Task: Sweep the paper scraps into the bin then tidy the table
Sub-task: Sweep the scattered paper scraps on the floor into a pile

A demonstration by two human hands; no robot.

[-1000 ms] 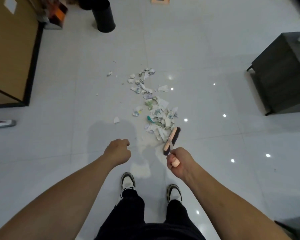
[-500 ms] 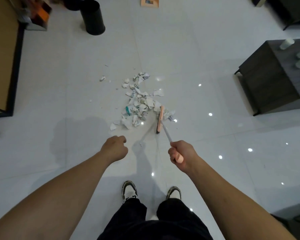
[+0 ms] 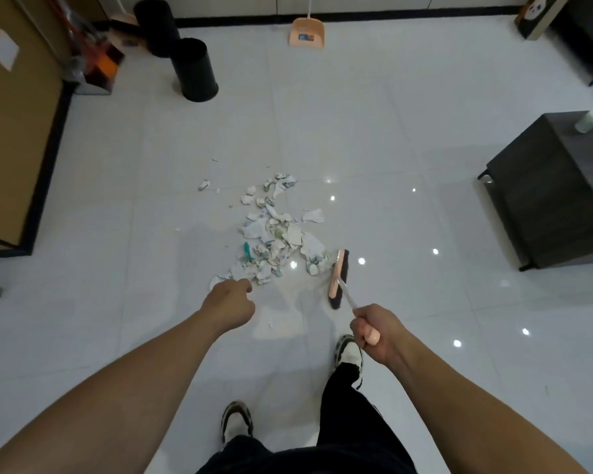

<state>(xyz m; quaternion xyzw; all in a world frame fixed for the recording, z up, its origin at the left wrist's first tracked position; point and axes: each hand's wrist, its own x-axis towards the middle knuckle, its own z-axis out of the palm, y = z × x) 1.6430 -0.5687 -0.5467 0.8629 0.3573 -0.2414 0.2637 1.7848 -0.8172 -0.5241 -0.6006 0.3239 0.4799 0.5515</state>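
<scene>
Head view, nearest first: my right hand (image 3: pixel 374 331) is clenched round the pink end of the broom handle, grasping it firmly, while my left hand (image 3: pixel 231 307) hangs forward in a loose fist with nothing in it. From my right fist the pale shaft runs down and away to the broom (image 3: pixel 338 278), whose pink head and dark bristles sit on the white floor (image 3: pixel 425 336) just beside the right edge of the paper scraps (image 3: pixel 276 234).

The scraps lie as a long, ragged heap straight ahead of my feet, with a few strays off to its left and far end. Beyond them, well apart, stands the black bin (image 3: pixel 194 70), a second dark cylinder behind it, and the pink dustpan (image 3: pixel 306 34) leans against the far wall. The dark table (image 3: pixel 555 193) stands off to my right, a pale cup on it.

I judge I am in the gathering stage: nothing is in the bin yet. Next I should draw the bristles leftward across the heap's right flank to tighten it, catch the strays, then fetch the dustpan or push everything toward the bin.
</scene>
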